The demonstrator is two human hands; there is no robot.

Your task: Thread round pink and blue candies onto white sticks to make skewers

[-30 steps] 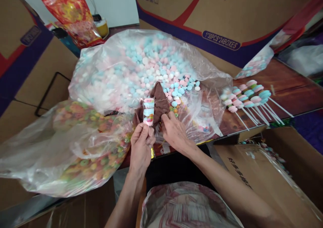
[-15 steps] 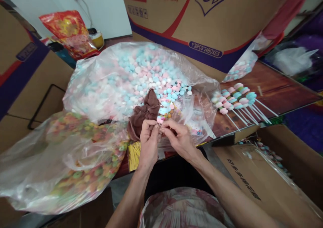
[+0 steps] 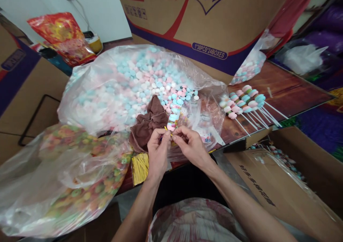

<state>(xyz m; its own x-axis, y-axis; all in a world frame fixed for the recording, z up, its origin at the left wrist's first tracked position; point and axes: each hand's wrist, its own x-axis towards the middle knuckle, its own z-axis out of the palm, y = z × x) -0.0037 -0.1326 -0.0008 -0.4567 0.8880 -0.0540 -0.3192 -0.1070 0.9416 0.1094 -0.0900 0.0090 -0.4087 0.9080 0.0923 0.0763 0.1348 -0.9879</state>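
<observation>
At the table's front edge, my left hand (image 3: 159, 147) and my right hand (image 3: 190, 143) pinch a short yellow twist tie (image 3: 166, 128) at the lower end of a wrapped candy stack (image 3: 174, 116). The stack shows blue, pink and white pieces. Beside my left hand lies a brown cloth (image 3: 146, 126), and below it a bundle of yellow ties (image 3: 140, 168). A big clear bag of pastel candies (image 3: 128, 77) spreads behind my hands. My fingers partly hide the tie.
Candy skewers (image 3: 246, 100) lie on the right of the table (image 3: 292, 88). A bag of colored rings (image 3: 80, 177) is at the left. Large cartons (image 3: 182, 27) stand behind, and an open box (image 3: 252, 177) sits lower right. A red snack bag (image 3: 63, 38) stands back left.
The view has shifted, so the table items appear farther left. Yellow tie ends now show between my fingers, and more of the wrapped stack is visible above them.
</observation>
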